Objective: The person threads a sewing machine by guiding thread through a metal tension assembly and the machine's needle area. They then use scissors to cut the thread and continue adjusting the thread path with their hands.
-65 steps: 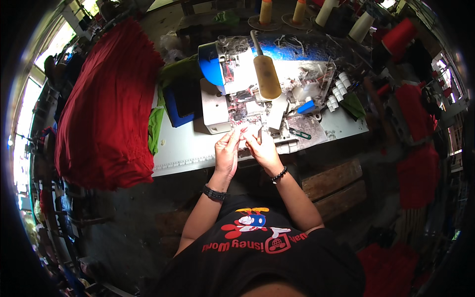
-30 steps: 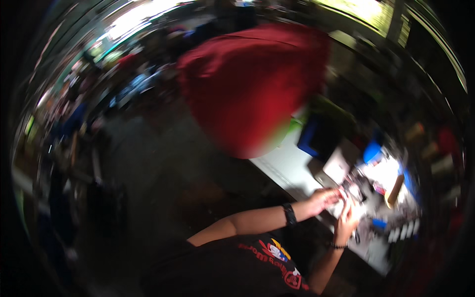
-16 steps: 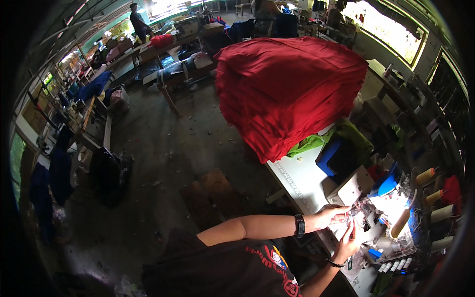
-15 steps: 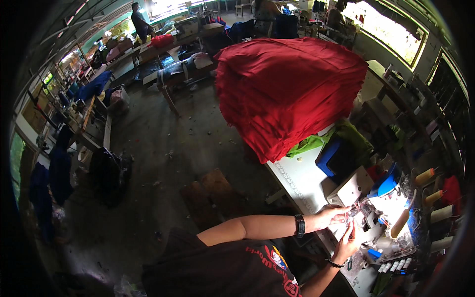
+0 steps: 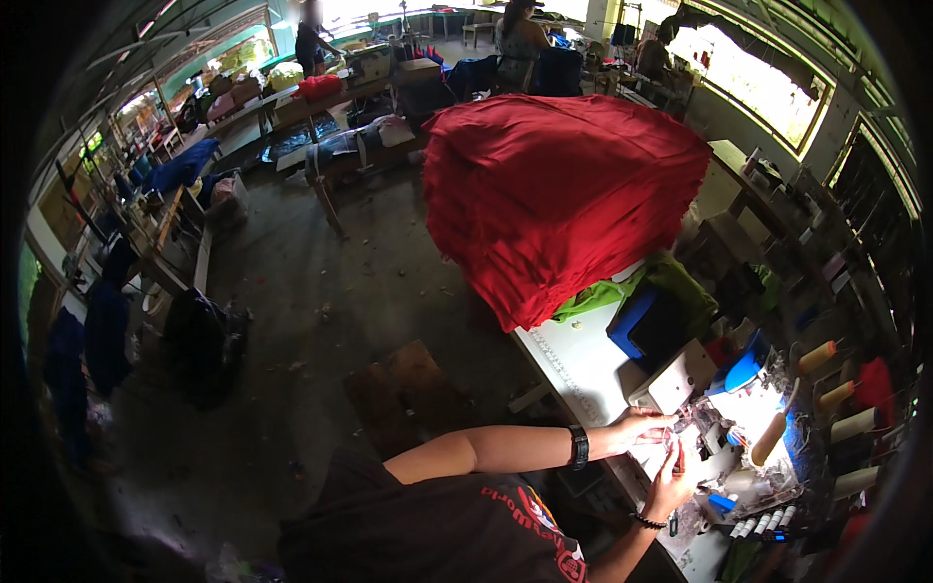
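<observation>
Dim, littered workroom floor [image 5: 379,282]; head view: swung left from its earlier frontal aim at the machine, so attention seems off the handwork; left hand [image 5: 637,429] and right hand [image 5: 675,476], brought close together at the lit sewing machine [image 5: 729,418]; anything pinched, cannot tell; pale tabletop [image 5: 588,352], red cloth heap [image 5: 564,194] at its far end; seated co-worker [image 5: 521,41] beyond.

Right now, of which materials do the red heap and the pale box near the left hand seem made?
Red heap: matte cloth, by its soft folds and ragged edges. Pale box: hard, smooth, perhaps painted metal or plastic, by its flat faces.
</observation>
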The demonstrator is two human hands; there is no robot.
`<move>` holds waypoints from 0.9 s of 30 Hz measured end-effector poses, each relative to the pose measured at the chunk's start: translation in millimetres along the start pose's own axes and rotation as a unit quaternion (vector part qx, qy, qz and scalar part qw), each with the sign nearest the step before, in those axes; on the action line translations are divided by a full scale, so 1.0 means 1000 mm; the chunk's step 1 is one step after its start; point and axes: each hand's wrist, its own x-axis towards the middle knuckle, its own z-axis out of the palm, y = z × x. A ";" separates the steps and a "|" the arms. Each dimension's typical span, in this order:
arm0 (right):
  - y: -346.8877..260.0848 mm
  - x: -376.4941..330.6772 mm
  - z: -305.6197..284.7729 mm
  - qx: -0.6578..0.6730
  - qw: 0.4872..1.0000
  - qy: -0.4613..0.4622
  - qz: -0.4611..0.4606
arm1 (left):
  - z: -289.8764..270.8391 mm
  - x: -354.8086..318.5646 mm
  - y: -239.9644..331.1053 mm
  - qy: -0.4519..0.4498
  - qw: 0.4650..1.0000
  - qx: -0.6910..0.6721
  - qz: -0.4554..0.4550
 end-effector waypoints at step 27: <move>0.033 -0.021 0.010 0.092 0.988 -0.021 0.123 | -0.010 -0.016 -0.008 -0.026 0.999 0.037 -0.012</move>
